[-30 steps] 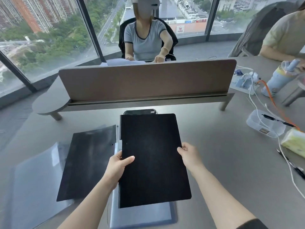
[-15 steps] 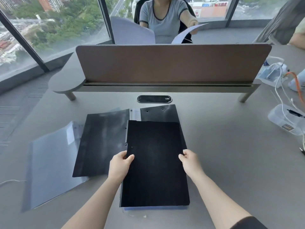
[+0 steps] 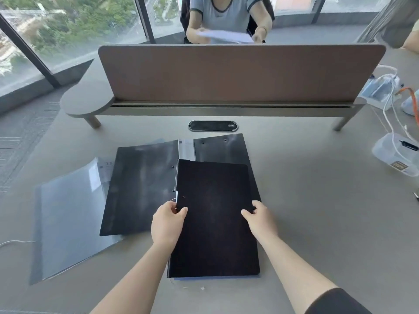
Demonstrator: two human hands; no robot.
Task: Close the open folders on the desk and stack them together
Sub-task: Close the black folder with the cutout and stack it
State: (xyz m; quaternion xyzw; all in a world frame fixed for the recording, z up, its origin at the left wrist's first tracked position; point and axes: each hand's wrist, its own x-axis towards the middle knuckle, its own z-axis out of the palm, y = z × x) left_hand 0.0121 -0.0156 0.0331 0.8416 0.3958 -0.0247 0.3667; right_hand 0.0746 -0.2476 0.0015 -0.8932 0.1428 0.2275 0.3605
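Note:
A closed black folder (image 3: 215, 218) lies at the desk's centre front, with a thin blue edge showing beneath it. My left hand (image 3: 167, 223) grips its left spine edge and my right hand (image 3: 260, 219) grips its right edge. Under it an open black folder spreads out: its left flap (image 3: 138, 189) lies flat to the left, its right half (image 3: 222, 147) sticks out behind. Further left an open translucent grey folder (image 3: 68, 218) lies flat, partly under the black flap.
A brown divider screen (image 3: 238, 73) on a low shelf crosses the desk behind the folders, with an oval cable port (image 3: 213, 126) before it. Cables and a clear plastic box (image 3: 396, 152) sit at the right. A person sits opposite holding papers.
The closed black folder has come down toward the desk's near edge onto the open black folder, both hands still on its sides. The view has tilted downward.

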